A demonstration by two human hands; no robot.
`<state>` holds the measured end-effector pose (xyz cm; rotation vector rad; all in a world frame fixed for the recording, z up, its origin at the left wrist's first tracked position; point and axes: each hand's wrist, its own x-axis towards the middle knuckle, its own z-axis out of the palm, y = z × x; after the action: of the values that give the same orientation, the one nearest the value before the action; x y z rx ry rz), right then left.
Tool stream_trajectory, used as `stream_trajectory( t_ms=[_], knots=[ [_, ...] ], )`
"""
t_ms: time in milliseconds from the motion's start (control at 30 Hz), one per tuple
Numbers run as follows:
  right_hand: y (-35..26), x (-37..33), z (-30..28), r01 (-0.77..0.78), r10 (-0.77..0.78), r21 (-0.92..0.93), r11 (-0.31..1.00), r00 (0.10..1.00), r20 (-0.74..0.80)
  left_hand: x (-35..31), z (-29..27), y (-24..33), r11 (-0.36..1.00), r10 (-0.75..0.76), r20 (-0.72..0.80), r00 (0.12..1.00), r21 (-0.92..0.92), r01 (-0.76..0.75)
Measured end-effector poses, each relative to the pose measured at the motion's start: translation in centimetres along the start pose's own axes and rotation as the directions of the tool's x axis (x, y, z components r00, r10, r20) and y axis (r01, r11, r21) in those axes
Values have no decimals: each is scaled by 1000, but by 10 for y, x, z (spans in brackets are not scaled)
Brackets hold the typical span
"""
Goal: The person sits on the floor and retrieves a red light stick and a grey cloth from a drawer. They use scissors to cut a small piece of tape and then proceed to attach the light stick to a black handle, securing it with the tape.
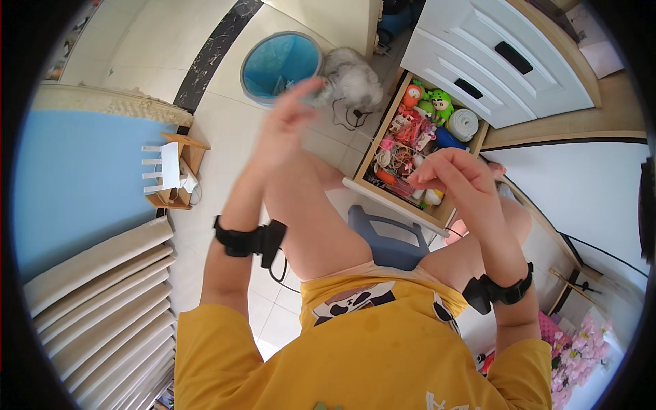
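My left hand [283,130] is raised beside the blue waste bin [290,55], its fingertips overlapping the bin's near right side from here. Motion smears its fingers, and nothing held shows clearly. Over the near right part of an open drawer [403,213], my right hand [465,176] has thumb and fingertips pinched together; whatever they hold is too small to make out. Inside the drawer lie tangled pink and red cords and small trinkets [410,130], a green toy figure [443,104], a red-orange round toy [412,96] and a white roll [463,124].
A fluffy grey-white animal [352,76] lies between bin and drawer, near a black cable [348,119]. Between my legs stands a blue-grey stool [389,239]. White cabinet fronts [492,61] rise behind the drawer. At left, a wooden shelf [191,154] holds a white router [167,166].
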<state>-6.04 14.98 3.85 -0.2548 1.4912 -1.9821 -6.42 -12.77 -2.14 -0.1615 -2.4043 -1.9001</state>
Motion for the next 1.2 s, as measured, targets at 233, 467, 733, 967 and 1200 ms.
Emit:
stream_trajectory(
  t_ms=[233, 467, 733, 967, 1200],
  knots=[
    [-55, -18, -25, 475, -479, 163, 865, 878, -11, -14, 80, 20, 961, -276, 612, 741, 163, 224],
    [-70, -46, -87, 679, -629, -163, 716, 525, -574, -6, 7, 16, 952, 91, 88, 992, 285, -113],
    [-28, -18, -22, 369, -452, -355, 859, 872, -187, -12, 23, 153, 979, 111, 238, 965, 140, -147],
    [-39, -16, 33, 191, -184, -52, 980, 975, 125, 10, 43, 170, 982, 153, 342, 927, 54, -182],
    [-65, -40, 22, 323, -321, 19, 946, 944, -79, 12, 73, 71, 988, 65, 411, 909, -156, -1]
  ],
)
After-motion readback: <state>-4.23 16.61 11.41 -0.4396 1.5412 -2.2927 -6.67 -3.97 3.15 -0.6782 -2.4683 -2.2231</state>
